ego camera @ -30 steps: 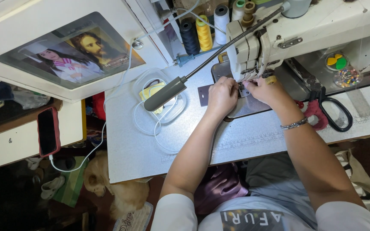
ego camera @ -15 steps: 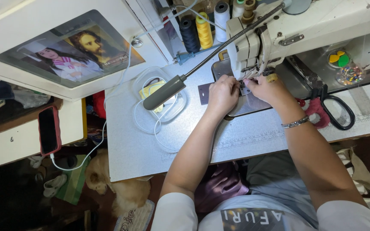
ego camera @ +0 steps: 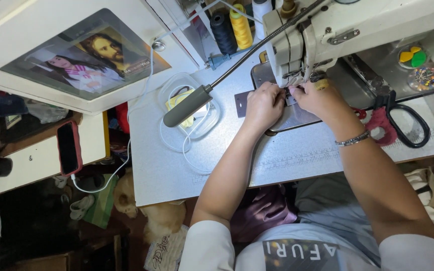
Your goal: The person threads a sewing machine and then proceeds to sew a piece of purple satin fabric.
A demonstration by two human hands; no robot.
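Sewing machine [ego camera: 347,30] white, on grey table [ego camera: 297,160]; both hands at needle area. Left hand [ego camera: 263,105] curled, fingertips pinched under machine head. Right hand [ego camera: 320,99] pinching something small there; what, cannot tell. Scissors [ego camera: 403,120] near right wrist

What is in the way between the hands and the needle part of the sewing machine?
Nothing visible. The left hand and right hand are already right at the needle area of the sewing machine; the lamp sits off to the left.
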